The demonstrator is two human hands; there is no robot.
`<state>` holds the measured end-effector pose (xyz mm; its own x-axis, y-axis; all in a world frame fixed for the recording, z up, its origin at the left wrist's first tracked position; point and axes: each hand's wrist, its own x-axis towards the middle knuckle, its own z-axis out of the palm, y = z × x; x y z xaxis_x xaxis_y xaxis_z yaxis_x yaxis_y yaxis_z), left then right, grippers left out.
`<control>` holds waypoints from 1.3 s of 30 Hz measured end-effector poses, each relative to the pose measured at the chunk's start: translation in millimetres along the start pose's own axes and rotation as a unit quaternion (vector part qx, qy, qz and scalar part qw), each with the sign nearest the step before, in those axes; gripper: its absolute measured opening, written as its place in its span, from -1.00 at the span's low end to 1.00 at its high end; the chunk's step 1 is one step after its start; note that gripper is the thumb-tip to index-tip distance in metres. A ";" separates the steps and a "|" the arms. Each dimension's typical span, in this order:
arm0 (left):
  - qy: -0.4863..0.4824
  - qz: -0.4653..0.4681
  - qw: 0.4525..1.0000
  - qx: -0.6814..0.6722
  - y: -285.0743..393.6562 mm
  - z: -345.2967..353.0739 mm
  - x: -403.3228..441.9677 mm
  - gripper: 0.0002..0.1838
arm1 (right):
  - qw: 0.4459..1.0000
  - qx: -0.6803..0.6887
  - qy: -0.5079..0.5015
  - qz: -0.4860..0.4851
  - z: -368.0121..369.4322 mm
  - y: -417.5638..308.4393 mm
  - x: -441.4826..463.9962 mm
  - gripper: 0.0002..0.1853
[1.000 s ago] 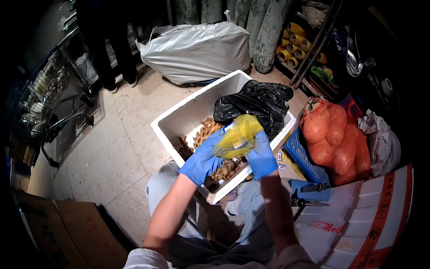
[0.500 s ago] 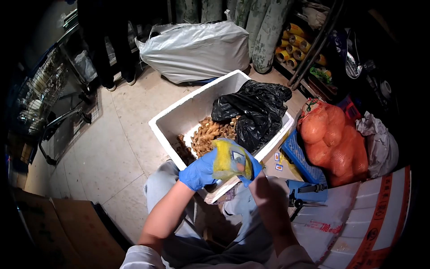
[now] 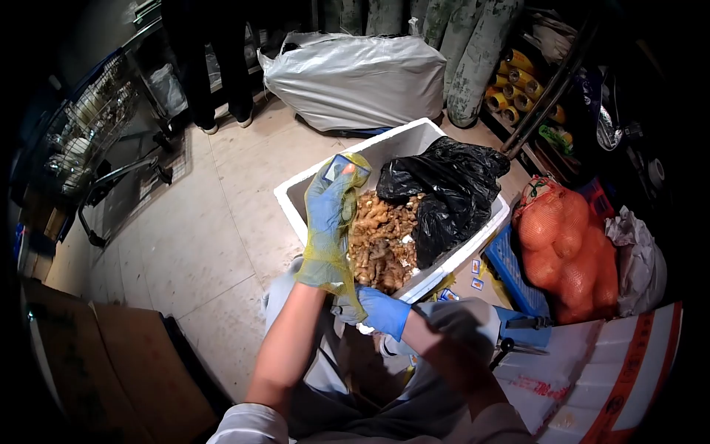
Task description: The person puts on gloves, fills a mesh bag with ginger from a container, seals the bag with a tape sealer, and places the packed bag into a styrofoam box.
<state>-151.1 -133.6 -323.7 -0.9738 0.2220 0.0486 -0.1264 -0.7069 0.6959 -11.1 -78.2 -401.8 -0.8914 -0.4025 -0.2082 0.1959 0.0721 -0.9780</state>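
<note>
My left hand (image 3: 325,214), in a blue glove, is raised over the left side of a white foam box (image 3: 292,194). A yellow mesh bag (image 3: 342,255) covers it from fingertips to wrist, and its fingers look stretched out inside. Near the fingertips a blue-edged label (image 3: 338,167) shows beside a bare fingertip. My right hand (image 3: 382,311), also gloved in blue, is closed on the bag's lower end below the left wrist. Pieces of ginger root (image 3: 381,240) lie in the box, beside a crumpled black plastic bag (image 3: 444,189) that drapes over its right side.
Right of the box are a blue basket (image 3: 510,270), a red net sack of round produce (image 3: 558,244) and foam boxes (image 3: 577,377). A white sack (image 3: 355,81) lies ahead. A person's legs (image 3: 222,74) stand behind a cart (image 3: 122,177). Cardboard boxes (image 3: 133,355) are at left.
My left hand has risen up and forward, with the yellow mesh bag now stretched over it down to the wrist. My right hand has moved down and back. The view has shifted left.
</note>
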 end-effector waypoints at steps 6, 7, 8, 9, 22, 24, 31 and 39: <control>-0.024 -0.050 0.995 0.086 3.4 -4.9 -1.6 -0.75 | 0.926 -0.324 0.142 -0.129 -12.2 51.0 8.8 -0.85; -0.040 -0.062 0.992 0.100 2.1 -6.4 -1.3 -0.74 | 0.927 -0.323 0.142 -0.126 -19.2 76.0 19.0 -0.85; -0.032 -0.035 0.995 0.084 5.7 0.0 -5.6 -0.72 | 0.960 -0.229 0.122 -0.106 -22.8 95.7 27.7 -0.84; -0.005 -0.017 0.996 0.086 4.5 -6.9 -4.0 -0.71 | 0.982 -0.132 0.102 -0.084 -21.5 104.5 31.7 -0.83; 0.023 -0.022 0.984 0.178 29.7 -91.9 -4.6 -0.77 | 0.930 0.027 0.364 0.034 -118.9 -13.4 -13.1 -0.86; 0.049 -0.029 0.992 0.112 27.8 -85.9 -9.0 -0.75 | 0.920 0.054 0.387 0.009 -147.7 -22.5 -8.9 -0.78; 0.087 -0.018 0.987 0.132 30.9 -83.4 -9.5 -0.67 | 0.956 -0.114 0.243 0.118 -210.4 83.6 68.1 -0.76; 0.143 0.019 0.986 0.084 43.9 -60.8 -12.1 -0.66 | 0.786 -0.527 0.046 0.319 -222.1 129.1 111.3 -0.69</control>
<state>-156.4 -208.2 -337.2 -0.9937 -0.0171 -0.1104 -0.0795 -0.5852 0.8070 -175.8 89.0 -554.4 -0.7841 0.0873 -0.6145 0.2121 0.9682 -0.1330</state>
